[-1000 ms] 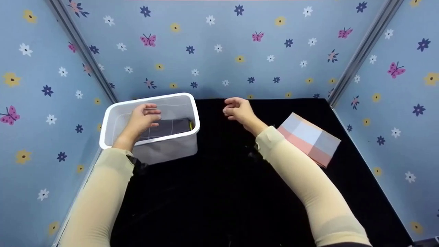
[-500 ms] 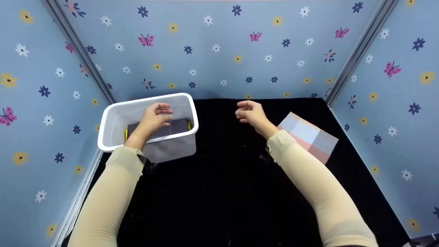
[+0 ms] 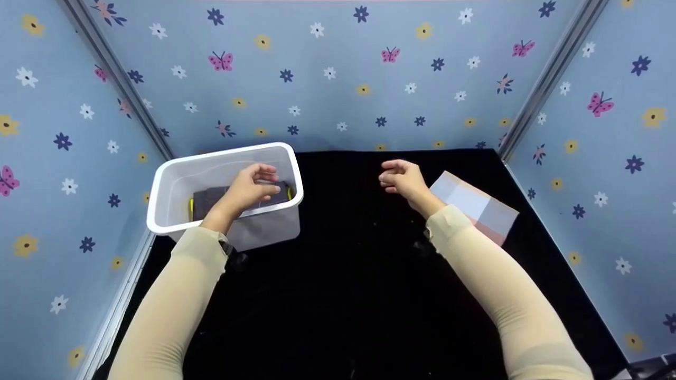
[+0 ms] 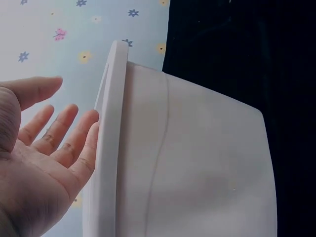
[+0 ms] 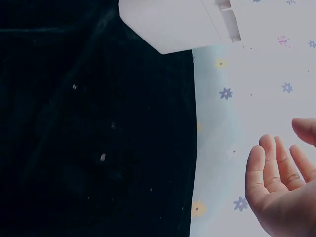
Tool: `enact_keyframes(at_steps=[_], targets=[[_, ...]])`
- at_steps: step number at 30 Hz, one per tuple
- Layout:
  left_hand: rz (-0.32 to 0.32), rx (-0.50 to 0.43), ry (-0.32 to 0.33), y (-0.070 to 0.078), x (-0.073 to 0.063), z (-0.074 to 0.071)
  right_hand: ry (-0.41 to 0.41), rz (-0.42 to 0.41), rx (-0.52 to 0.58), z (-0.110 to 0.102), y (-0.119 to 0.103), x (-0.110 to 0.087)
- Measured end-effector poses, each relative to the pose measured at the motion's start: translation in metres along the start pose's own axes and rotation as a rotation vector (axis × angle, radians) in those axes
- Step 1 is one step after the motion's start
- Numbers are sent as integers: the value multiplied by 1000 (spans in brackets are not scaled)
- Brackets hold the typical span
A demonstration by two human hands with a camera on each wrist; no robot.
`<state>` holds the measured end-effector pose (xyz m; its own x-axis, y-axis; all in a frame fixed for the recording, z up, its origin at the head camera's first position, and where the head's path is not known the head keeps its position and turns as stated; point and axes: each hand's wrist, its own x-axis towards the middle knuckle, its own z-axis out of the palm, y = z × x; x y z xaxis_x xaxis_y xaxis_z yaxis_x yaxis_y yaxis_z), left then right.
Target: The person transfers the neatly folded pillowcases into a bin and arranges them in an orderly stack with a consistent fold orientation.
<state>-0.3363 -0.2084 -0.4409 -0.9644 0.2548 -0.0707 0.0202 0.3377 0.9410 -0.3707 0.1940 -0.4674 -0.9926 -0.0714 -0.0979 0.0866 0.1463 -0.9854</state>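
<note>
A white plastic bin point(image 3: 266, 228) stands at the left of the black table. Folded dark grey cloth point(image 3: 207, 200) with yellow at both ends lies inside it. Over the bin's front rim hangs my left hand point(image 3: 247, 187), holding nothing, its fingers loosely bent; the left wrist view has its fingertips right at the rim. My right hand point(image 3: 405, 182) is in the air over the table's right half, also holding nothing, fingers relaxed. Just right of it lies a folded checked cloth point(image 3: 471, 203) in pink, white and grey, partly hidden by my right sleeve.
The black table covering point(image 3: 327, 295) extends between and in front of both arms, with small pale specks on it. Blue flowered walls point(image 3: 317, 74) enclose the table at the back and both sides, with metal posts point(image 3: 552, 79) at the corners.
Both hands have moved to the right, the left one across the bin, the right one toward the checked cloth. More of the dark cloth in the bin shows. Neither hand has taken hold of anything.
</note>
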Motion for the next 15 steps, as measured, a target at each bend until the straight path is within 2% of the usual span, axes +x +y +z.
enact_keyframes(at_steps=[7,15], targets=[[32,62,-54,-4,6,9,32,9,7,-19,7,-4],[94,191,-80,-9,8,16,42,4,-2,-43,17,-13]])
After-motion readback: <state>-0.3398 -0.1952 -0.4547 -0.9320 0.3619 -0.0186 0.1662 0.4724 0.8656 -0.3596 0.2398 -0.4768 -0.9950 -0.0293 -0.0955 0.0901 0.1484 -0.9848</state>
